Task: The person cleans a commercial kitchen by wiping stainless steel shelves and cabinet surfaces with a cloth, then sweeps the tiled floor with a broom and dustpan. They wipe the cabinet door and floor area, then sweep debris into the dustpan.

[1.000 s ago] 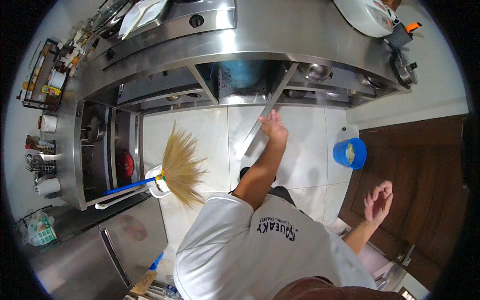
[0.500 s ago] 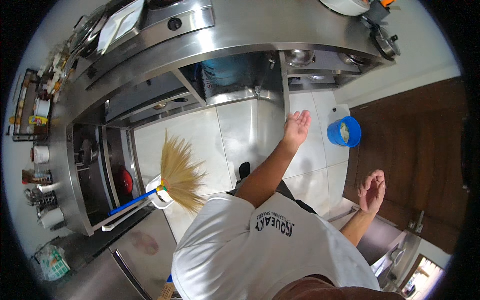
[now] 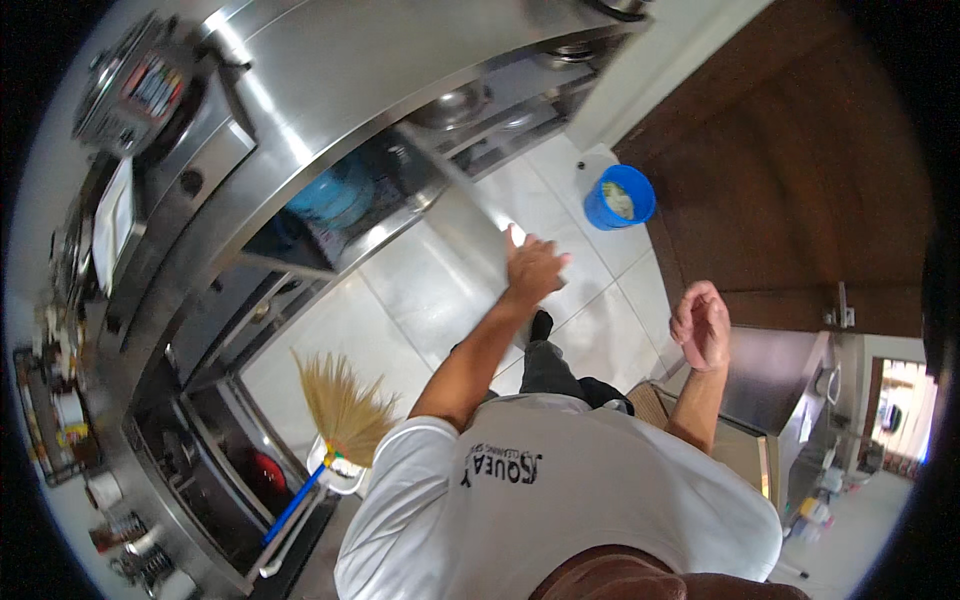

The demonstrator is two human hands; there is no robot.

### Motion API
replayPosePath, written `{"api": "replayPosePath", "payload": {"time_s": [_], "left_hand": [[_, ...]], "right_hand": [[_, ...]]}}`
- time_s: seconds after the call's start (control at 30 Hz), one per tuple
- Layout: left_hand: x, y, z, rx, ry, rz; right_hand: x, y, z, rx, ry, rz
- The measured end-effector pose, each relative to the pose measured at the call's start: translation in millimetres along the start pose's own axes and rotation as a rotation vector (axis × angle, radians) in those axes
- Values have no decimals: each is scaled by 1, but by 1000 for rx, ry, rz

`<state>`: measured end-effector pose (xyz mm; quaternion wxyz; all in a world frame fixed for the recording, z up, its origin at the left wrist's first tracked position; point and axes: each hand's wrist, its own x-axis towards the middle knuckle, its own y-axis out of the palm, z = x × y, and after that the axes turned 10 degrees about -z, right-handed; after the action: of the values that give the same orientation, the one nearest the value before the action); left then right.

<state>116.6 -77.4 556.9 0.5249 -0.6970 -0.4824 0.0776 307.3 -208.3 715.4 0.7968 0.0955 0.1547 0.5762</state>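
My left hand [image 3: 535, 268], palm down with fingers apart, is at the outer edge of a steel cabinet door [image 3: 470, 195] that stands swung out under the counter. It seems to touch the door, though the exact contact is hard to make out. Inside the open cabinet is a large blue translucent container [image 3: 333, 195]. My right hand [image 3: 702, 328] hangs in the air at my right side, fingers loosely bent, palm partly showing and nothing in it.
A blue bin [image 3: 619, 198] with pale waste inside stands by the brown wooden door [image 3: 760, 170]. At left, a straw broom [image 3: 343, 408] with a blue handle rests over a white dustpan [image 3: 345, 472]. The steel counter [image 3: 370, 60] curves along the far side.
The view has turned right and I have moved closer to the cabinet. My left hand has turned from palm up to palm down at the door's edge. My right hand remains raised.
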Motion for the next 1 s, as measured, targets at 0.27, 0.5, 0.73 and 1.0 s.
{"api": "replayPosePath", "payload": {"time_s": [0.27, 0.5, 0.73, 1.0], "left_hand": [[36, 27, 30, 229, -438, -191], [67, 31, 20, 481, -517, -66], [69, 29, 14, 554, -650, 149], [84, 43, 15, 579, -741, 132]], "right_hand": [[116, -147, -52, 65, 351, -197], [229, -378, -291, 576, 790, -742], [291, -406, -426, 615, 866, -797], [378, -408, -532, 680, 924, -1063]]}}
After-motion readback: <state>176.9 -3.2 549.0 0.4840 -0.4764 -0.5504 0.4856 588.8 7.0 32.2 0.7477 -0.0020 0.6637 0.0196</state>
